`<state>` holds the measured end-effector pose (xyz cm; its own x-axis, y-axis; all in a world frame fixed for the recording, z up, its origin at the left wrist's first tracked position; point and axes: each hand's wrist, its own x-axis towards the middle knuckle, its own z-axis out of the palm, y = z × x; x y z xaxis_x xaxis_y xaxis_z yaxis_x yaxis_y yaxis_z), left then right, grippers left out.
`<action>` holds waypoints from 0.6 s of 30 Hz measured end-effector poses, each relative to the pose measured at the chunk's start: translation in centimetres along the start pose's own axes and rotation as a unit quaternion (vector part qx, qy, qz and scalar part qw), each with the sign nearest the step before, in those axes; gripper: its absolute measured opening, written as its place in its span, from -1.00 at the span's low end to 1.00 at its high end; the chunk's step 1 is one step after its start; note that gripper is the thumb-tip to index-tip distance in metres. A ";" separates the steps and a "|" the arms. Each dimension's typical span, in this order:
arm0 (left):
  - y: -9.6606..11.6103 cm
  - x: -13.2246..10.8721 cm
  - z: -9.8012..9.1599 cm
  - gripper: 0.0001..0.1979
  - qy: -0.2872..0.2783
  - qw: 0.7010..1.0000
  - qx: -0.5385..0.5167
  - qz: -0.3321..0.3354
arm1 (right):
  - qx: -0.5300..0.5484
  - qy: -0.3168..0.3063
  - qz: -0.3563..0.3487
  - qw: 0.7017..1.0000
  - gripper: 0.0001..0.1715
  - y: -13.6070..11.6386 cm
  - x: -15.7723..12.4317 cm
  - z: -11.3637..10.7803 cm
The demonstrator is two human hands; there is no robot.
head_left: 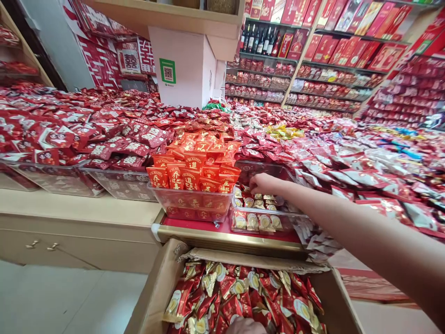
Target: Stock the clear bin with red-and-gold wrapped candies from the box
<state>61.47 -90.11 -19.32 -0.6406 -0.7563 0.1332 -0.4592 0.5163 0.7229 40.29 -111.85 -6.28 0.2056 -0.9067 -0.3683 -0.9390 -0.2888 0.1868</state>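
My right hand (256, 183) reaches into a clear plastic bin (267, 225). Its fingers are curled together just above the small red-and-gold candy packets (249, 202) lined up inside, and whatever they hold, if anything, is hidden. At the bottom edge of the view, part of my left hand (245, 326) rests among loose red-and-gold packets (222, 283) that fill an open cardboard box (153, 287). The fingers of that hand cannot be seen.
A clear bin of orange-red packets (196, 171) stands left of my right hand. More bins of red packets (118, 150) spread along the counter. Wall shelves (295, 69) hold bottles and red boxes. A white pillar (181, 69) rises behind. Wooden drawers (69, 241) lie at lower left.
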 end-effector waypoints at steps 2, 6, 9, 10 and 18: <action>-2.5 0.7 -2.6 -0.78 0.039 0.999 0.012 -0.026 | -0.006 -0.014 -0.012 1.000 -0.81 -0.5 0.3 0.5; -7.1 1.5 -7.3 -0.75 0.108 0.991 0.032 -0.071 | -0.020 -0.030 -0.028 0.999 -0.72 -1.1 1.0 1.3; -8.6 1.3 -8.8 -0.69 0.133 0.987 0.038 -0.088 | -0.026 -0.008 -0.026 0.999 -0.44 -1.2 1.3 1.4; -8.8 1.2 -9.1 -0.67 0.136 0.986 0.038 -0.089 | -0.026 -0.002 -0.028 0.999 -0.35 -1.1 1.4 1.4; -7.2 1.8 -8.3 -0.63 0.090 0.994 0.024 -0.055 | -0.015 -0.003 -0.039 0.999 -0.49 -1.4 1.8 -0.2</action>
<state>68.78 -98.54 -18.67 -0.4654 -0.8671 0.1774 -0.5517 0.4410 0.7079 42.08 -113.17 -7.06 0.2765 -0.8788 -0.3888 -0.9111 -0.3685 0.1850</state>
